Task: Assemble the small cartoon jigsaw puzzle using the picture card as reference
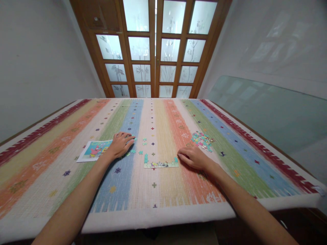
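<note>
My left hand (123, 144) reaches over loose turquoise jigsaw pieces (140, 152), its fingers stretched and apart. Beside its wrist lies a printed cartoon picture (95, 149), partly covered by the hand and forearm. A partly joined jigsaw puzzle (160, 164) lies in front of me, with a bottom row and short upright runs at both ends. My right hand (192, 157) rests on the cloth at the puzzle's right end. Its fingers are curled together, and anything within them is hidden. Past it is a pile of mixed jigsaw pieces (203, 140).
A striped, patterned cloth (163, 187) covers the broad table, hanging over its near edge. Wooden doors with frosted panes (141, 49) stand beyond the far end. A pale glass-like panel (268, 112) leans along the right wall.
</note>
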The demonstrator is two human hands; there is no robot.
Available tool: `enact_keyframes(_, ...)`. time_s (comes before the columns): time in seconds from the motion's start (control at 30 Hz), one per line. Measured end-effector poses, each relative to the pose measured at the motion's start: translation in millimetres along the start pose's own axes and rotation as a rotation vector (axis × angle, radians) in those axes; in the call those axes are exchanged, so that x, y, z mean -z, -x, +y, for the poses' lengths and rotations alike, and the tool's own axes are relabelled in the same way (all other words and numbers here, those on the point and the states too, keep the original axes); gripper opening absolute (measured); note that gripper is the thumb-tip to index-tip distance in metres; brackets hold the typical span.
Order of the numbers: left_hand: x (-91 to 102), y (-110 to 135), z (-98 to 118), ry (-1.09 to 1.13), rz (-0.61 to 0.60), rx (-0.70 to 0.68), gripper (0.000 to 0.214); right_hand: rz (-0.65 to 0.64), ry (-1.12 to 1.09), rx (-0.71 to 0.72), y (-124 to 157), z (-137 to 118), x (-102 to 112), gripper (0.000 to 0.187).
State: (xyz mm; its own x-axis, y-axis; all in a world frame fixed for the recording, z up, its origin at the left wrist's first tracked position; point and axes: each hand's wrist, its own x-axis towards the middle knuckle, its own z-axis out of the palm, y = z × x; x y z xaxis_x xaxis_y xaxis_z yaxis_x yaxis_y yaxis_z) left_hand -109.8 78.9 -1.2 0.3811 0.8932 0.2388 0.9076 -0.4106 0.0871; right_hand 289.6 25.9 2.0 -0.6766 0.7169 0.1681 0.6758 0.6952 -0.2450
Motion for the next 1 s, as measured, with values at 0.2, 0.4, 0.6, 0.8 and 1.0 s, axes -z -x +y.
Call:
enact_keyframes(0.2,2.4,1,-2,-0.024,0.024,0.002,0.042,0.003,-0.002,-0.006,0,-1,1,0.032)
enact_keyframes(0.4,-1.2,-2,-4,0.007,0.050,0.062,0.041,0.008,-0.023,0.004,0,0,0,0.033)
enact_keyframes(0.6,-7.2,-4,-5,0.026,0.067,0.141,0.037,0.008,-0.004,0.005,0,0,-1,0.035)
enact_keyframes(0.8,-9.7,-4,-6,0.056,0.093,0.201,0.034,-0.009,0.004,-0.003,0,-2,1,0.036)
enact_keyframes(1.0,-9.3,-3,-8,0.083,0.113,0.229,0.029,0.012,0.007,0.016,0,1,-1,0.034)
